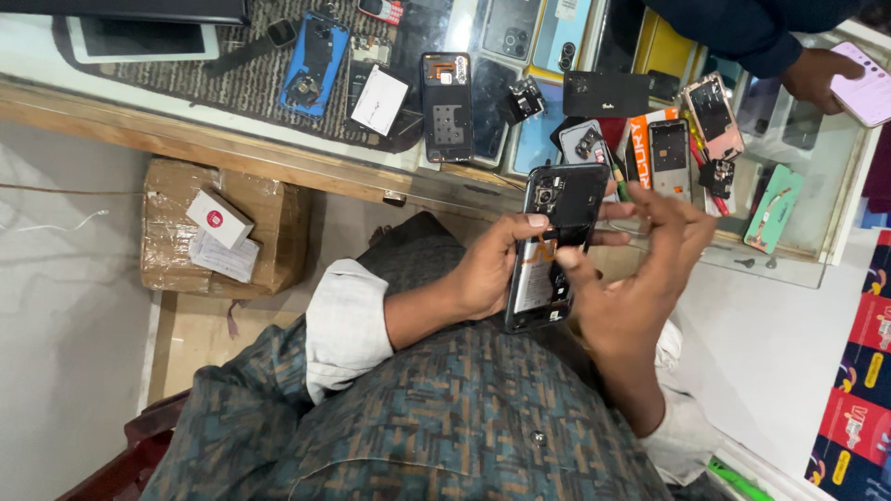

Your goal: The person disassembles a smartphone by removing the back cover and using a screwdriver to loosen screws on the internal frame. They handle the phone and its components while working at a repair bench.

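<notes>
A black phone point(557, 199) with its back cover off shows a camera module at the top and a battery with an orange and white label. My left hand point(487, 274) grips it by its left edge, thumb across the upper part. My right hand point(640, 278) is at the phone's right side with fingers spread. Its thumb tip rests on the battery area and it grips nothing I can make out. The phone is held over my lap, just in front of the counter's edge.
A glass counter point(798, 158) carries several dismantled phones, back covers and parts, among them a blue-framed phone point(316, 60) and a white tablet point(139, 37). Another person's hand point(817, 74) holds a pink phone at top right. A taped cardboard box point(269, 199) with a small white box sits under the counter.
</notes>
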Available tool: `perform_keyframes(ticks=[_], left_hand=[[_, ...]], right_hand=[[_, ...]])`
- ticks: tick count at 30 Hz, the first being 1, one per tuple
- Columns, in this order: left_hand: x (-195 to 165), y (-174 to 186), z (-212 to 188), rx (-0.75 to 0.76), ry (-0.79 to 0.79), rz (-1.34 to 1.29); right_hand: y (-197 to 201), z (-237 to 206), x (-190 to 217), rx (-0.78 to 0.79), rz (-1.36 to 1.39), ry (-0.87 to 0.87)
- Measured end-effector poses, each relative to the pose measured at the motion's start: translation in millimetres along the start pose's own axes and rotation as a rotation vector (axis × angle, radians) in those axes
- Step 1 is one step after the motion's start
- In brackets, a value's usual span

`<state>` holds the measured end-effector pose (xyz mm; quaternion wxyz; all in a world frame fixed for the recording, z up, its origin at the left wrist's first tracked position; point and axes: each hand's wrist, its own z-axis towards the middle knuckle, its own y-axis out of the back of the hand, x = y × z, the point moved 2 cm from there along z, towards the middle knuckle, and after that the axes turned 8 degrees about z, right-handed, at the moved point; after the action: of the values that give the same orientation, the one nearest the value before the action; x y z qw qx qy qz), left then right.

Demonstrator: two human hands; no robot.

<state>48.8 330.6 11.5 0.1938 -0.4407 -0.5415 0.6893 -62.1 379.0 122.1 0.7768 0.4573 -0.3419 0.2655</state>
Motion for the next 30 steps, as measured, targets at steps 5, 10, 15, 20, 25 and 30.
perform_keyframes(ticks=[5,10,15,20,25,30], left_hand=[[-30,9,-18,-0.045,0.157,-0.068],[-57,20,-37,-0.113,0.215,0.040],[-84,29,-73,-0.200,0.233,0.690],[-100,19,-96,-0.072,0.120,0.685],[-112,8,-104,-0.078,0.095,0.851],[-131,-15,-112,-0.027,-0.032,1.217]], right_hand=[[-21,18,-5,0.032,0.191,-0.069],[-54,26,-25,0.148,0.747,-0.342],[-76,16,-34,0.107,1.093,-0.445],[-85,9,-28,0.091,1.204,-0.447],[-86,1,-15,0.072,1.177,-0.397],[-83,-7,-13,0.081,1.032,-0.351]])
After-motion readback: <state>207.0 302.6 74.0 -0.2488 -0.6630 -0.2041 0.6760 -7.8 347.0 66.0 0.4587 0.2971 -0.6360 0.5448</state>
